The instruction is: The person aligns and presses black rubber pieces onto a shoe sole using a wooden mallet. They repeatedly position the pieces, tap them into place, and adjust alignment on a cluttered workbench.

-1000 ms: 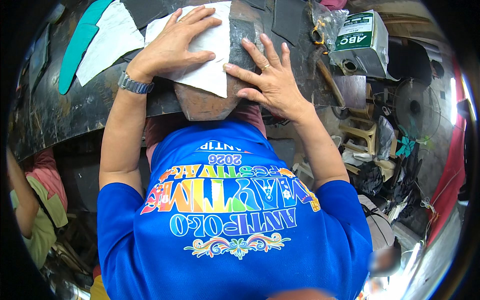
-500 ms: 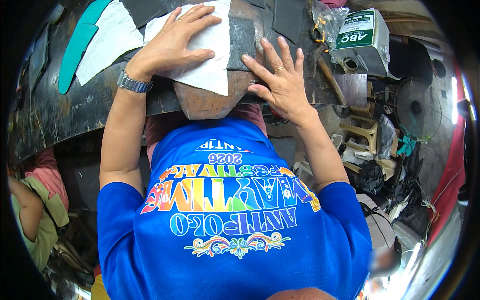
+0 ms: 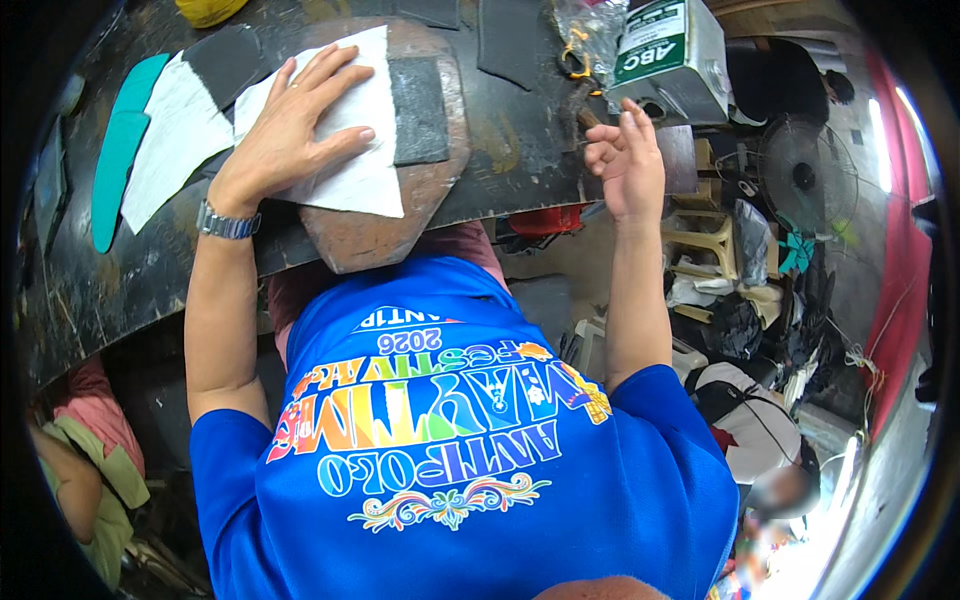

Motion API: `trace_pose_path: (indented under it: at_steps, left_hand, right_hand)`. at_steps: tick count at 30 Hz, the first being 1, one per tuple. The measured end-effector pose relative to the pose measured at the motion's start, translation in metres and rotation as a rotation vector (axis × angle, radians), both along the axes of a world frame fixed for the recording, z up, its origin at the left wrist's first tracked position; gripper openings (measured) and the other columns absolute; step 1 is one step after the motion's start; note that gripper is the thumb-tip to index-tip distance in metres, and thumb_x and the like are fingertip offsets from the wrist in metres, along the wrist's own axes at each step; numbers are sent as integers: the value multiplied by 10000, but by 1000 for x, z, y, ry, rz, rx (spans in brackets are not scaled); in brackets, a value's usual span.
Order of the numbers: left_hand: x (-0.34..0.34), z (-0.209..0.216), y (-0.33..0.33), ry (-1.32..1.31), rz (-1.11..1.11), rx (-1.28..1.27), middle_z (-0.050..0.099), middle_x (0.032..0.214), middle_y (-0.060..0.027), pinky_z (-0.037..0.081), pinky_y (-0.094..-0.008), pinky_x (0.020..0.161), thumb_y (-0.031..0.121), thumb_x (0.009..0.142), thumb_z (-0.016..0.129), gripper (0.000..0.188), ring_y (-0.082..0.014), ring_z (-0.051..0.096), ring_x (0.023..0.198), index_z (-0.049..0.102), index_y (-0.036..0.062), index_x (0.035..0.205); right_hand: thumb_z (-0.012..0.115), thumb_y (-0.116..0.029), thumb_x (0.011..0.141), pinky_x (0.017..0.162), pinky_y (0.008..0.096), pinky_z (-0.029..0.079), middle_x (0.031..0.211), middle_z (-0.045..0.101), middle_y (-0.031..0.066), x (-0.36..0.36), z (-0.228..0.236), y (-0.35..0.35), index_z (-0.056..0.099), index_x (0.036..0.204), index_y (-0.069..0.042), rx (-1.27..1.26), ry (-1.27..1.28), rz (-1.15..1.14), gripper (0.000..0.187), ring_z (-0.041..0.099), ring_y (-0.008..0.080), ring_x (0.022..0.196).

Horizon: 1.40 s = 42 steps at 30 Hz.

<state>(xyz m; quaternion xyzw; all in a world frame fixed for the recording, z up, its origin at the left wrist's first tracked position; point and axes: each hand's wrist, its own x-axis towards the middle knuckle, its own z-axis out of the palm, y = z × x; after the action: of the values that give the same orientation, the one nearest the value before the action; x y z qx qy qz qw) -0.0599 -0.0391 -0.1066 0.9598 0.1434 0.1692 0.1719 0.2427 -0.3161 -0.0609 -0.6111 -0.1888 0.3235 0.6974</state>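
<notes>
My left hand (image 3: 300,125) lies flat on a white sheet (image 3: 375,170), fingers spread. Beneath the sheet is a brown angular slab (image 3: 370,235) at the table's near edge. A dark grey rectangular piece (image 3: 420,110) lies on the slab, right of the sheet. My right hand (image 3: 632,165) is at the table's right end, its fingers loosely bent and apart. It is over the hammer (image 3: 588,120), whose handle is mostly hidden behind the fingers; no firm grip shows. Left of my left hand are another white piece (image 3: 175,150) and a teal curved piece (image 3: 120,170).
A metal can (image 3: 675,60) with a green label stands at the table's right end, beside a clear plastic bag (image 3: 590,30). Black sheet pieces (image 3: 507,50) lie at the far side. A fan (image 3: 810,175) and a beige stool (image 3: 705,235) are to the right. Another person's arm (image 3: 75,490) shows lower left.
My right hand has left the grey piece and moved right to the hammer, its fingers bending. My left hand stays on the white sheet. The whole view has shifted.
</notes>
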Motion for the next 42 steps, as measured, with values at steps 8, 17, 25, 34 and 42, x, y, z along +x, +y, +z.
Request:
trace_pose_path:
  at_steps: [8,17,25,34,42]
  left_hand:
    - [2,-1,-4,4,19,7,390,1595,-146,101,-559,1251,468,849,705,709,-310,283,1520,521,171,1466]
    - [1,4,-3,22,8,-19,354,1622,-126,84,-573,1249,436,849,713,721,-302,242,1537,496,193,1492]
    - [1,3,-5,-10,4,-14,355,1620,-131,88,-571,1247,430,868,711,689,-321,255,1530,505,184,1477]
    - [3,2,-8,-8,15,22,362,1611,-141,103,-571,1244,424,895,697,645,-333,262,1524,509,198,1469]
    - [3,0,-8,-6,34,37,357,1616,-134,102,-566,1249,438,894,687,644,-318,259,1527,511,220,1474]
  right_hand:
    - [679,-293,981,398,218,364,886,681,195,101,-10,-15,486,1168,-118,-170,328,70,321,556,148,549]
    - [649,-259,991,386,188,316,840,648,128,155,-16,3,509,1118,-42,-236,490,32,288,446,69,471]
    - [645,-193,982,471,257,387,884,648,130,97,-19,-17,551,1125,-46,58,387,-79,226,567,177,615]
    - [638,-263,992,816,316,513,1225,643,92,-41,2,48,720,1181,-101,-27,-566,196,262,622,152,1017]
    - [597,-304,999,1219,506,151,1545,466,105,-60,-43,120,739,1233,-236,-190,-1108,380,282,208,362,1522]
